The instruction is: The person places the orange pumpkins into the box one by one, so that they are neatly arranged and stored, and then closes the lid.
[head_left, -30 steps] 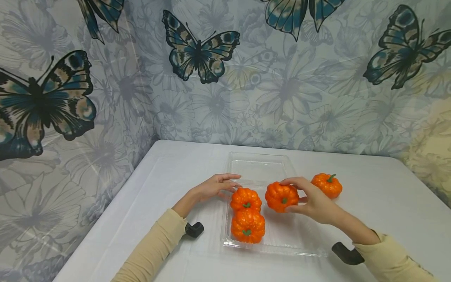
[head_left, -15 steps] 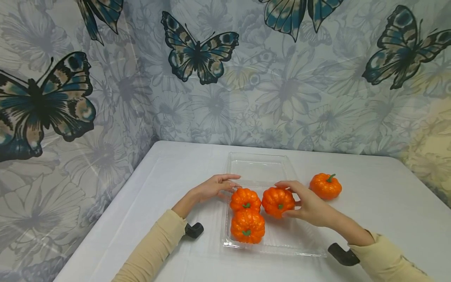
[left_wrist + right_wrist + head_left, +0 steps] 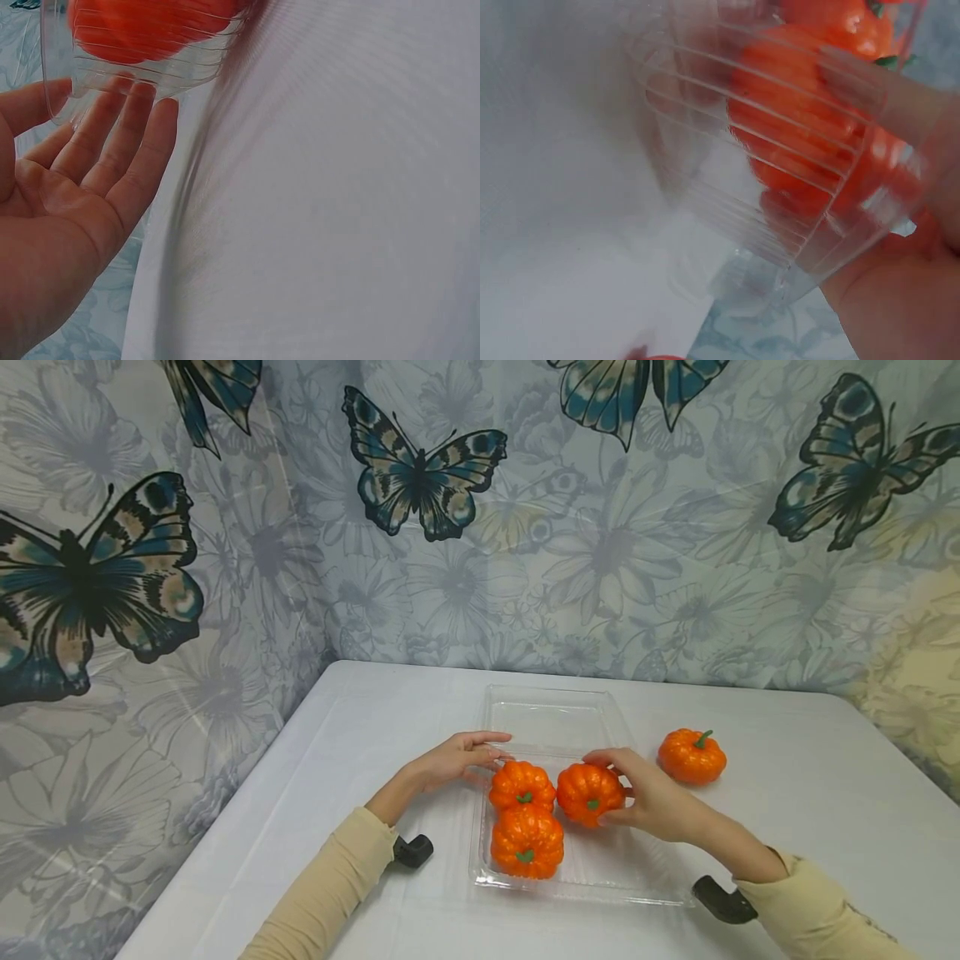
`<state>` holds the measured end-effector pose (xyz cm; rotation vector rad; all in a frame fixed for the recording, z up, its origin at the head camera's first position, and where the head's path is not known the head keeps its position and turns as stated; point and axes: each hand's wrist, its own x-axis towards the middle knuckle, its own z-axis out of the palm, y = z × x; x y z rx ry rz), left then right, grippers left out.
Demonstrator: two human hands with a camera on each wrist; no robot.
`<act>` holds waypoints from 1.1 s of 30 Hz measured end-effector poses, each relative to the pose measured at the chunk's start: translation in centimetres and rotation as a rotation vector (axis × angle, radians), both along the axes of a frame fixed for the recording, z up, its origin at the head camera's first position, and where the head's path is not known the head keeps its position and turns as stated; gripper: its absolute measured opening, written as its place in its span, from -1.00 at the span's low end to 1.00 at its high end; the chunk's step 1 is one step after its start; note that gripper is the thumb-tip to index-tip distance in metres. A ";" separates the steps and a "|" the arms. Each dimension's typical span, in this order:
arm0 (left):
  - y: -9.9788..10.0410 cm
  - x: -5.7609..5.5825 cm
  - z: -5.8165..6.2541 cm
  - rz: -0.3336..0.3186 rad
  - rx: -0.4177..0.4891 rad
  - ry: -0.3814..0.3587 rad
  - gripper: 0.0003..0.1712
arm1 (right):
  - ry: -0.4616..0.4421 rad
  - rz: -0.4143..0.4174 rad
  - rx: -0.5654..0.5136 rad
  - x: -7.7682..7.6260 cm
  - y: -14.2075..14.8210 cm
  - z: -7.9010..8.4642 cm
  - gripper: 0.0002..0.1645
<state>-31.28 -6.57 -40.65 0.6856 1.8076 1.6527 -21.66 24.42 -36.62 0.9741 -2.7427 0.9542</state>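
In the head view, a clear plastic clamshell container (image 3: pixel 622 870) lies open, its lid (image 3: pixel 551 714) folded back. My right hand (image 3: pixel 656 797) grips a small orange pumpkin (image 3: pixel 585 792) with a green stem, low inside the tray. To its left, a back pumpkin (image 3: pixel 521 783) and a front pumpkin (image 3: pixel 527 842) sit in a column. My left hand (image 3: pixel 450 762) is at the tray's left side, its fairly straight fingers (image 3: pixel 142 161) against the ribbed wall in the left wrist view. Through the wall, the right wrist view shows the right hand around the held pumpkin (image 3: pixel 787 120).
Another orange pumpkin (image 3: pixel 692 757) rests on the white-covered table (image 3: pixel 405 902), right of the container. Black curved pieces, one by the left wrist (image 3: pixel 413 851) and one by the right wrist (image 3: pixel 723 900), stick out near the sleeves. A butterfly-print backdrop (image 3: pixel 600 585) stands behind the table.
The right hand has moved the held pumpkin left and slightly toward me, down beside the back pumpkin. The left hand has stayed in place.
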 end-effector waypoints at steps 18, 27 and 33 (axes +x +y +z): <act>0.0 -0.2 -0.4 -0.004 0.006 -0.005 -0.44 | -0.082 -0.042 0.064 0.1 -0.3 0.9 -0.20; 0.0 -0.2 -0.4 -0.003 0.012 -0.003 -0.44 | -0.105 -0.011 0.045 0.2 0.1 1.5 -0.17; 0.0 -0.2 -0.4 -0.002 0.008 0.000 -0.45 | -0.222 -0.030 -0.028 0.2 1.0 2.6 -0.16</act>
